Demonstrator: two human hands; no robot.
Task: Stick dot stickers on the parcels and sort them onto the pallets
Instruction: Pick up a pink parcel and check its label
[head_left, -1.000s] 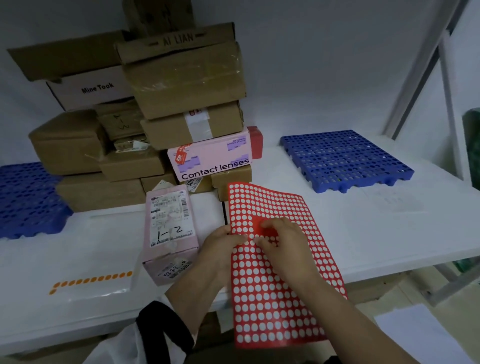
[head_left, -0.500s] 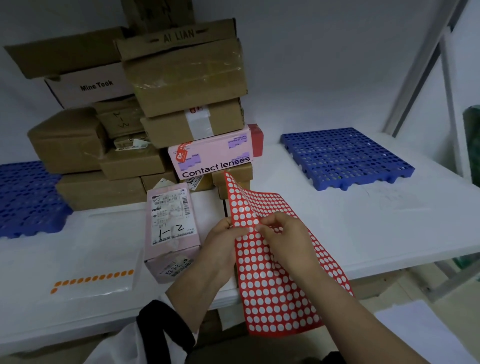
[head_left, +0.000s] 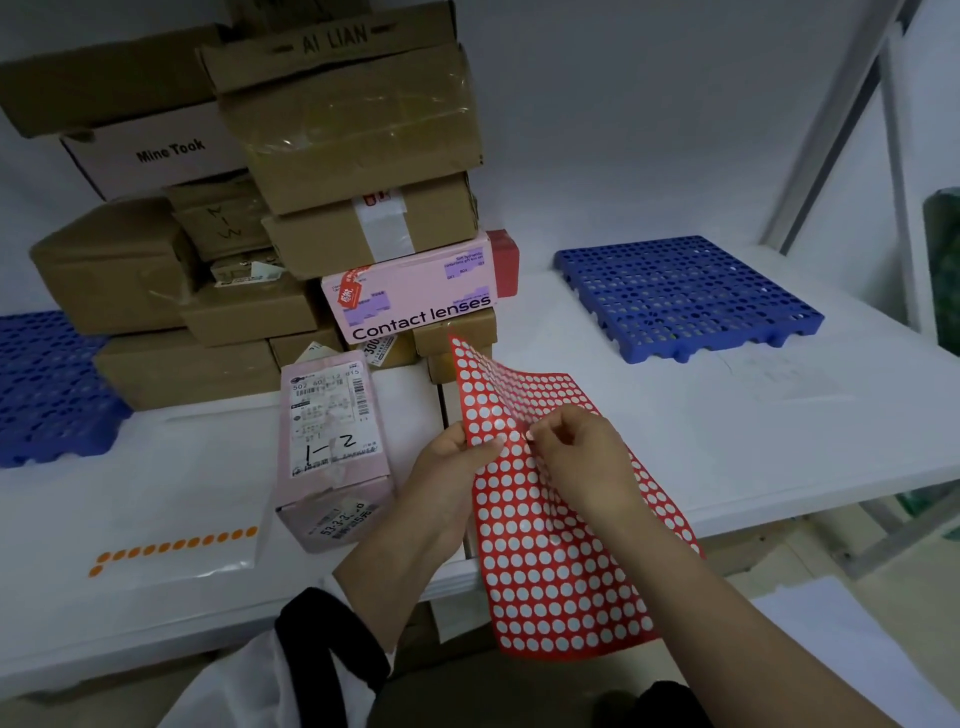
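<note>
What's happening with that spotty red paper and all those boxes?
A person is getting a dot sticker ready. The left hand pinches the left edge of a red sticker sheet while the right hand picks at a dot near its middle. A pink parcel lies on the white table just left of the hands, in front of a stack of boxes. The left pallet and right pallet sit on either side.

The red sticker sheet (head_left: 550, 545), flat a second before, buckled up at its far end and swung its near end rightward, while the right hand (head_left: 582, 457) closed its fingertips toward the left hand (head_left: 447, 467).
</note>
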